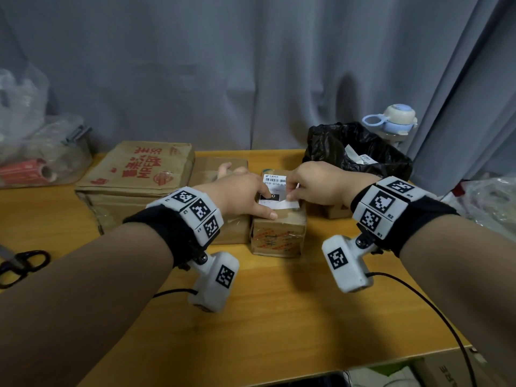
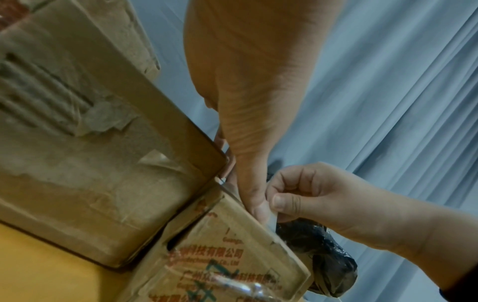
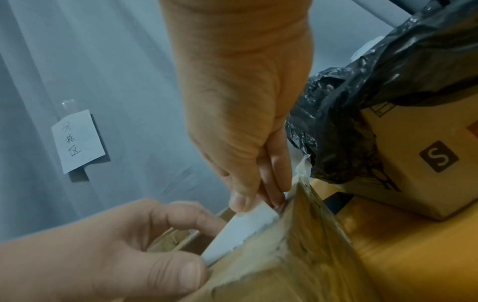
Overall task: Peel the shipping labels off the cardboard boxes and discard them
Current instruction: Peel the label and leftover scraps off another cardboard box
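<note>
A small cardboard box (image 1: pixel 277 236) with red print stands mid-table, with a white shipping label (image 1: pixel 275 181) on its top. My left hand (image 1: pixel 248 194) lies flat on the box, its thumb along the near top edge and a finger pressing the label. My right hand (image 1: pixel 307 187) pinches the label's near right corner, which is lifted off the cardboard. In the right wrist view the right hand (image 3: pixel 248 179) pinches the curled white label (image 3: pixel 243 230) between thumb and fingers, and the left hand (image 3: pixel 124 255) holds the box edge down. The left wrist view shows the same pinch by the right hand (image 2: pixel 305 196).
A black bin bag (image 1: pixel 360 152) holding loose labels sits behind right, over another box (image 1: pixel 333 210). A large red-printed box (image 1: pixel 134 174) and a plain box (image 1: pixel 220 166) stand to the left. Scissors (image 1: pixel 22 263) lie at the left edge. A blue bottle (image 1: pixel 396 118) stands at the back right.
</note>
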{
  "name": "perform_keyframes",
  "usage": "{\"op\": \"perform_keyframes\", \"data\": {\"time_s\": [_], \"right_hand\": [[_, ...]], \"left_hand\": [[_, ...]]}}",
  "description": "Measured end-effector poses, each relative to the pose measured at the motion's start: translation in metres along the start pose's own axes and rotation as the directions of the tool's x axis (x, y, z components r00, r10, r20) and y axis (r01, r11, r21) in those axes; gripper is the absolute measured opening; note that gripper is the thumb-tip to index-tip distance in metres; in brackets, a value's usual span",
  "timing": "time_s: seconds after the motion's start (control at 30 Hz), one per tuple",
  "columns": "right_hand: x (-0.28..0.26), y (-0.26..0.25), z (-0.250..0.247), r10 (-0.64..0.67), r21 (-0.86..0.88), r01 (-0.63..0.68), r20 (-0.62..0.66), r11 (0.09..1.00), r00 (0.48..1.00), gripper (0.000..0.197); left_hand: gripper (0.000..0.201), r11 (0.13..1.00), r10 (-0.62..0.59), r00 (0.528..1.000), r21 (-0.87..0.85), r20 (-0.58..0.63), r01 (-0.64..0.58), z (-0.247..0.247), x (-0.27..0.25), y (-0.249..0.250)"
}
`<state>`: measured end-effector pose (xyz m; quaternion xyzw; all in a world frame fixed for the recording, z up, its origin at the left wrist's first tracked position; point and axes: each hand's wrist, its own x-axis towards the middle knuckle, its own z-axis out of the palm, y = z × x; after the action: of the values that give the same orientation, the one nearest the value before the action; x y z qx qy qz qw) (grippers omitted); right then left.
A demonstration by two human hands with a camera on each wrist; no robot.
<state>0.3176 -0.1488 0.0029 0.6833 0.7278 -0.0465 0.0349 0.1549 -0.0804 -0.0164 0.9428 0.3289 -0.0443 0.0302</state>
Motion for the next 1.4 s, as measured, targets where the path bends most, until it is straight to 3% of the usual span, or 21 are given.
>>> {"op": "perform_keyframes", "data": {"time_s": [0.17,0.5,0.77,1.03,1.2,1.33,1.4], "right_hand": [[0.001,-0.002,0.001,-0.007,-0.013,0.006,-0.011,1.0,1.0,0.011],[0.0,-0.002,0.003,0.021,0.121,-0.015,-0.05,0.993,0.999,0.011],[0.008,-0.003,0.003,0.023,0.085,-0.016,-0.084,0.996,0.996,0.011],[0.017,-0.01,-0.005,0.015,-0.075,-0.013,0.021,0.997,1.0,0.014],[0.019,-0.012,-0.011,0.077,0.037,-0.08,0.086,0.996,0.993,0.016],[0.015,-0.011,-0.005,0.1,0.041,-0.099,-0.026,0.994,0.995,0.019],[0.009,-0.006,-0.001,0.108,0.128,-0.098,-0.071,0.987,0.992,0.024]], "left_hand": [[0.063,1.0,0.012,1.0,-0.018,-0.008,-0.012,0.001,0.001,-0.001],[0.062,0.999,0.031,0.999,-0.017,-0.016,-0.031,0.002,0.004,-0.004],[0.06,0.999,0.04,0.999,-0.031,-0.027,-0.041,0.004,0.005,-0.005],[0.058,0.998,0.044,0.999,-0.041,-0.024,-0.045,0.006,0.003,-0.006],[0.057,0.997,0.029,0.999,-0.069,-0.043,-0.032,0.009,0.0,-0.006],[0.059,0.998,0.022,0.999,-0.062,-0.04,-0.024,0.01,-0.002,-0.005],[0.058,0.998,0.016,0.999,-0.062,-0.039,-0.018,0.009,-0.003,-0.004]]}}
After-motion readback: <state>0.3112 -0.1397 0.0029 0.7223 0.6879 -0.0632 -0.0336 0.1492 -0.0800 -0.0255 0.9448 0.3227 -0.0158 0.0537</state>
